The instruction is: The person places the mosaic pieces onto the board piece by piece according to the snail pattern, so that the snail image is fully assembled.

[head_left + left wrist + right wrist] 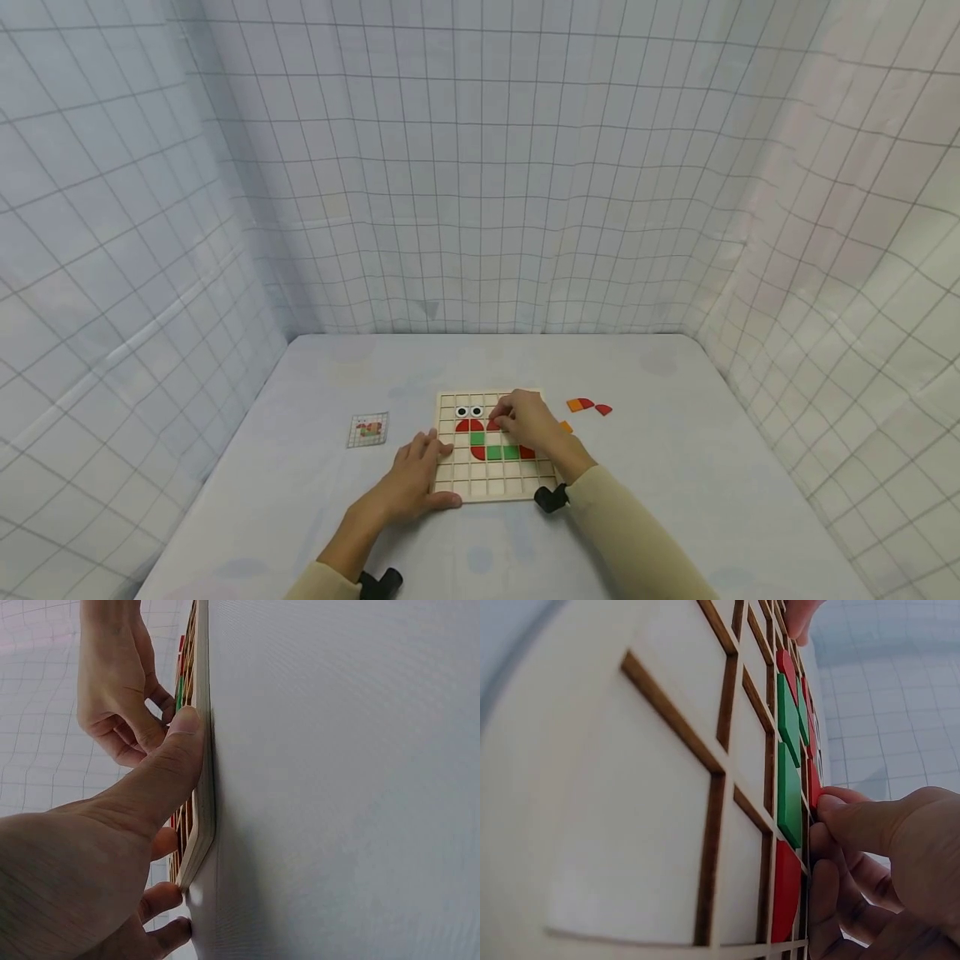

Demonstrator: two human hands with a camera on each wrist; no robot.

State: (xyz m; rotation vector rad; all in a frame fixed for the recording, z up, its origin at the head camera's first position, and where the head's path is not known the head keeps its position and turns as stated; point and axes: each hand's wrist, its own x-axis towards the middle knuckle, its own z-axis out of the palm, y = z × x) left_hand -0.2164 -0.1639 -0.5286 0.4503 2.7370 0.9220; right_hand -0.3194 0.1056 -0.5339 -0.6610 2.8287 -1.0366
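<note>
A wooden grid board (495, 489) holds two eye pieces (469, 412), red curved pieces (478, 452) and green squares (512, 452). My right hand (528, 423) pinches a red piece (493, 424) at a cell right of the upper red ones; in the right wrist view thumb and finger of the right hand (885, 855) meet on the red piece (814, 782). Along the board's left and near edges rests my left hand (412, 479), fingers spread; its thumb lies on the rim in the left wrist view, where the left hand (112, 825) steadies the board (201, 825).
A small picture card (368, 430) lies left of the board. To the right are an orange piece (574, 405) touching a red one (586, 403), a separate red piece (603, 409), and another orange piece (566, 427) beside the right wrist. Gridded curtains surround the table (675, 500).
</note>
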